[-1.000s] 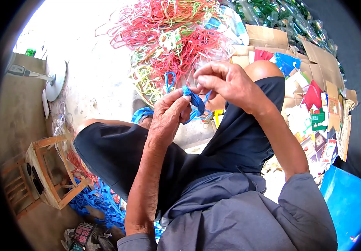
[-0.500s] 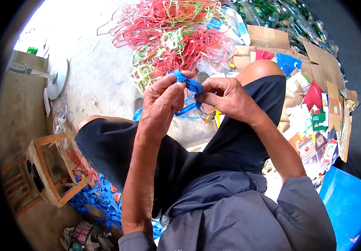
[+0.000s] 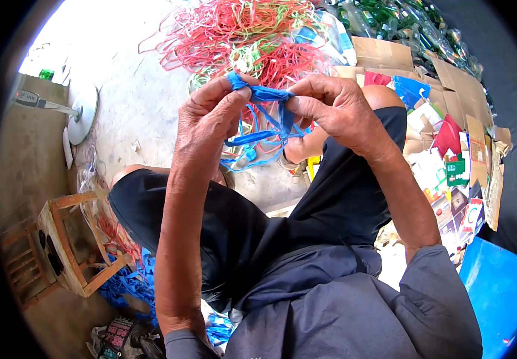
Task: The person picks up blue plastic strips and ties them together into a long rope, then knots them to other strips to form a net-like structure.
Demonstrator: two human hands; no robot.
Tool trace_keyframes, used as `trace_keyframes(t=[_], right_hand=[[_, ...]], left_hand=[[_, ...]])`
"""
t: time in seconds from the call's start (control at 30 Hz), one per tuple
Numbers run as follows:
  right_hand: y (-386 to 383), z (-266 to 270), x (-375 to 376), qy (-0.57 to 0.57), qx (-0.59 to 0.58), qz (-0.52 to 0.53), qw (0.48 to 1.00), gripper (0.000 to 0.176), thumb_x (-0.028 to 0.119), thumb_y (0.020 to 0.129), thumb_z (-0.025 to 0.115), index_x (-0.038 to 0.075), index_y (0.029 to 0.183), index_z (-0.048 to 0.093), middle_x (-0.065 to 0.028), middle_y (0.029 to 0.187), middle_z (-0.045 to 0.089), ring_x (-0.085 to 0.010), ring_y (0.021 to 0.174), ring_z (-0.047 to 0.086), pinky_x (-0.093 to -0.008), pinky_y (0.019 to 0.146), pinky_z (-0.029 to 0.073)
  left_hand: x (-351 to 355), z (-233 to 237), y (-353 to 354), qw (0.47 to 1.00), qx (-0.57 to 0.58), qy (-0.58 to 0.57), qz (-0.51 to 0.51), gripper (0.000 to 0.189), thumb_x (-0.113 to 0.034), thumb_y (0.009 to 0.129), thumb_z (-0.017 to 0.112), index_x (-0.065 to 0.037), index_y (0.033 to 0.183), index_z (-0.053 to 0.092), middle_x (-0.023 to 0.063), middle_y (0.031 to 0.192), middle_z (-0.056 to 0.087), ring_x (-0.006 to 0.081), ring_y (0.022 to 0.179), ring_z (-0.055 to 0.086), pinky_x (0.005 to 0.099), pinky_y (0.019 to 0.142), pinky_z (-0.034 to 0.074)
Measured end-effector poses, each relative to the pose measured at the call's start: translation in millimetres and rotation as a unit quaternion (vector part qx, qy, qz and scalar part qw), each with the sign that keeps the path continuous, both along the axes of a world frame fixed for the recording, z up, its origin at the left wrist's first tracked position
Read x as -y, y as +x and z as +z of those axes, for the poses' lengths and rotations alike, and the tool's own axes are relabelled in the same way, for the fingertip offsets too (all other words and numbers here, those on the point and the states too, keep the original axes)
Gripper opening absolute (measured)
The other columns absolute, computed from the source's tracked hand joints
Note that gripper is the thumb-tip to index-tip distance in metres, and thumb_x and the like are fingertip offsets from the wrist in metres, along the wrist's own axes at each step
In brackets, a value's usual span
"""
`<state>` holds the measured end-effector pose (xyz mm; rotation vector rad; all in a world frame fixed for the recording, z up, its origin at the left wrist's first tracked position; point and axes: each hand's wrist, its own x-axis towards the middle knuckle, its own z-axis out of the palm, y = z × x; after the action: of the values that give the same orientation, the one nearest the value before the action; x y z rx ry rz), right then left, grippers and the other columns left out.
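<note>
A strip of blue material point(image 3: 265, 94) is stretched between my two hands, with a knotted or bunched part at its left end. My left hand point(image 3: 213, 113) pinches that end between thumb and fingers. The right end is pinched by my right hand point(image 3: 333, 110). Loose blue strands point(image 3: 258, 139) hang in loops below, between the hands and over the floor.
Red and green strips point(image 3: 240, 36) lie heaped on the floor ahead. Green bottles point(image 3: 390, 24), flattened cardboard point(image 3: 384, 54) and cartons are at the right. A wooden stool point(image 3: 67, 239), blue strips point(image 3: 130, 284) and a fan point(image 3: 82, 113) are at the left.
My hands have moved up and farther apart, my left hand shifting left. The blue strip is now pulled out straighter between them, and more loose strands hang in view.
</note>
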<state>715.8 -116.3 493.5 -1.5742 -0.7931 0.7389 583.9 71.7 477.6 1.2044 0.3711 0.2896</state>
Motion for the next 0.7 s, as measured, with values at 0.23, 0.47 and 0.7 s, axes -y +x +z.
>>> trace_keyframes(t=[0.23,0.47,0.7], right_hand=[[4,21,-11,0.036,0.082,0.003,0.996,0.013,0.013,0.096,0.069,0.0,0.096,0.072,0.0029,0.078,0.065,-0.0031,0.074,0.059,-0.0231,0.067,0.049],[2,34,-26,0.064,-0.141,0.039,0.987,0.02,0.024,0.099,0.065,0.005,0.098,0.069,0.0049,0.073,0.059,-0.0033,0.066,0.055,-0.0195,0.061,0.044],[-4,36,-26,0.089,-0.317,0.07,0.942,0.021,0.023,0.1,0.063,0.003,0.106,0.063,-0.0015,0.073,0.06,-0.0076,0.056,0.056,-0.0232,0.05,0.046]], left_hand=[[-10,7,1,0.997,0.0,0.072,0.005,0.02,-0.011,0.098,0.07,-0.004,0.115,0.075,-0.0056,0.079,0.064,-0.0005,0.064,0.046,0.0176,0.053,0.033],[-16,13,5,0.999,0.037,0.019,-0.006,0.017,-0.01,0.098,0.069,-0.003,0.114,0.073,-0.0045,0.083,0.067,-0.0016,0.068,0.053,0.0145,0.056,0.037],[-19,13,2,0.998,0.061,0.025,0.024,0.017,-0.007,0.099,0.067,-0.002,0.114,0.072,-0.0034,0.079,0.067,-0.0036,0.057,0.041,0.0147,0.049,0.028]])
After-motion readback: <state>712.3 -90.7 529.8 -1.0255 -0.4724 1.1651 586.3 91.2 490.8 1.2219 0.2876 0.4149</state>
